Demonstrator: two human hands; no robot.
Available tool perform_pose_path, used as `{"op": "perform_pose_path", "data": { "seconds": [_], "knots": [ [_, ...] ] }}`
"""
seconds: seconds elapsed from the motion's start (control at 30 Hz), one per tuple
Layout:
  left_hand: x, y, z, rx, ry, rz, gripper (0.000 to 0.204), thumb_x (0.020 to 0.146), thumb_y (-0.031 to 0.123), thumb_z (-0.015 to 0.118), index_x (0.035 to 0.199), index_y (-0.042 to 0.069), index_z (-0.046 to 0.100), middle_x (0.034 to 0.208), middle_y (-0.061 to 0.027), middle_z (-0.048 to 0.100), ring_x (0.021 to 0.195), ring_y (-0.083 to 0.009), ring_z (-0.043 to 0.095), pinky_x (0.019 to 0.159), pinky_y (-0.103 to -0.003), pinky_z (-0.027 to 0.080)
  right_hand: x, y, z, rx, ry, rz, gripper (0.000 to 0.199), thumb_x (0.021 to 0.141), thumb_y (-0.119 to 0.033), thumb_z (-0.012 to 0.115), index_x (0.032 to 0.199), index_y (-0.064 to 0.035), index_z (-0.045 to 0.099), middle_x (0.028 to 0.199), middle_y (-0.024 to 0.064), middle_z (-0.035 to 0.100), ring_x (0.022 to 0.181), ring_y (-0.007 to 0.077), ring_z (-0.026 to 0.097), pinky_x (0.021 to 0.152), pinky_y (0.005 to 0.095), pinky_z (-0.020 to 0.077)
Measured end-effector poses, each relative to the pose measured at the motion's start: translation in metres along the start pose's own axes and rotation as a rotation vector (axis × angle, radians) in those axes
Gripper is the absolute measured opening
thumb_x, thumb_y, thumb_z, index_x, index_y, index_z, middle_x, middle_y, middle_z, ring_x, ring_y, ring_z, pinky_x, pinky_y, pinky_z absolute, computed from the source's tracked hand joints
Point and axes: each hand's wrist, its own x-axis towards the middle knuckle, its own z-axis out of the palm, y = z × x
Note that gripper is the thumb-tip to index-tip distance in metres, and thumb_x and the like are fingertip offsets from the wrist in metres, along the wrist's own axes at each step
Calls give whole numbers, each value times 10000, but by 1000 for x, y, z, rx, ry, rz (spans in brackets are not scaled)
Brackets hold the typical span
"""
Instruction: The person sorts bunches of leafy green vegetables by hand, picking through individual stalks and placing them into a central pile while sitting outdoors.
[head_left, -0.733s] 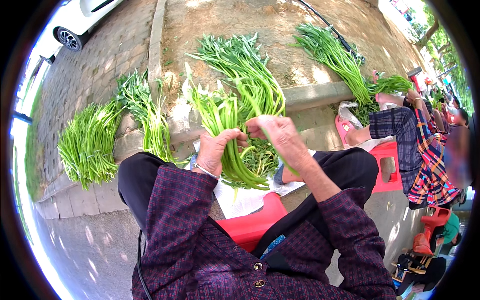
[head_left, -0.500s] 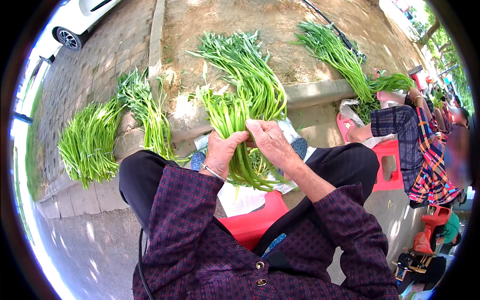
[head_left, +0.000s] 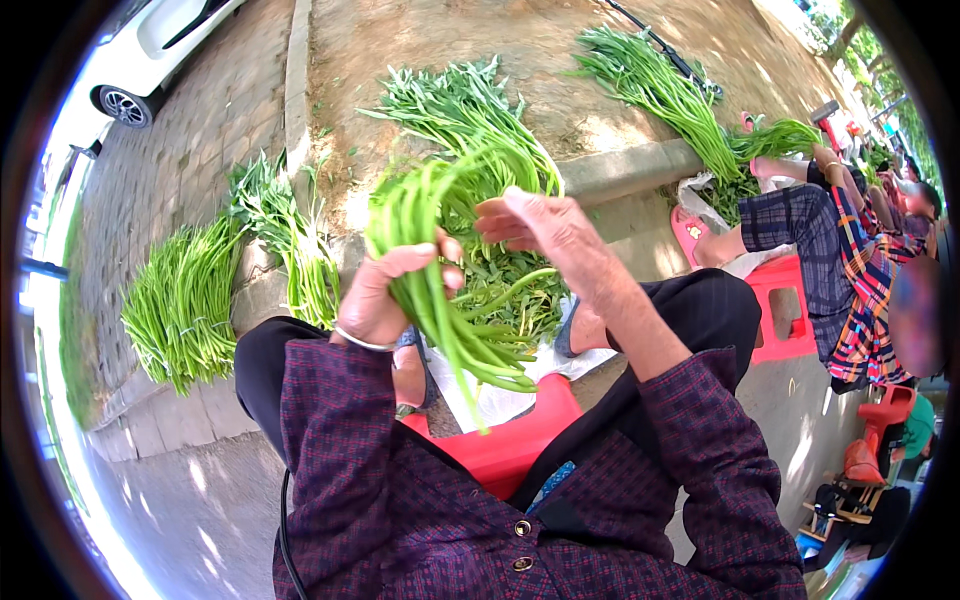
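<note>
Brick paving runs far left of my grip, bare dirt ground lies beyond it behind a stone curb; outdoors, sunlit. My left hand is clenched around a bunch of green stems, held upright above my lap. My right hand, just right of that grip, is released, fingers spread beside the leaves. Below the grip sits a red stool. I count four other piles of greens: two left of the grip, one beyond it, one far right. A seated person in plaid works well right, on another red stool. One white car is parked far upper left.
</note>
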Motion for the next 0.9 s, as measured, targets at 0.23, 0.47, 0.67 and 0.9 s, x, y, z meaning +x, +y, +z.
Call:
{"op": "perform_pose_path", "data": {
  "seconds": [0.23,0.47,0.67,0.9],
  "knots": [
    [-12,23,-14,-179,-130,96,282,819,143,529,1066,17,479,716,-26,450,581,-154,464,622,-323,389,-6,-7,-31,-129,58,-63,323,918,-281,502,1001,1,638,883,84,663,781,137,634,743,264,494],
    [-16,30,-19,-198,-191,136,264,814,140,526,1038,8,480,685,-30,471,514,-149,470,552,-322,408,-8,-10,-43,-84,184,-85,263,894,-217,526,954,11,643,783,68,656,654,109,619,601,223,495],
    [-19,31,-14,-156,-153,117,275,795,134,538,1030,-3,493,674,-39,487,507,-163,487,548,-328,422,-9,-16,-33,-105,98,-58,259,903,-218,530,968,6,642,784,60,649,666,110,620,625,225,500],
    [-3,-11,22,449,104,97,213,767,55,607,958,-31,567,721,-81,610,580,-164,589,554,-284,491,-12,4,-20,117,-199,166,430,898,-388,531,1073,-1,596,927,108,655,799,170,644,756,299,509]
  ]
}}
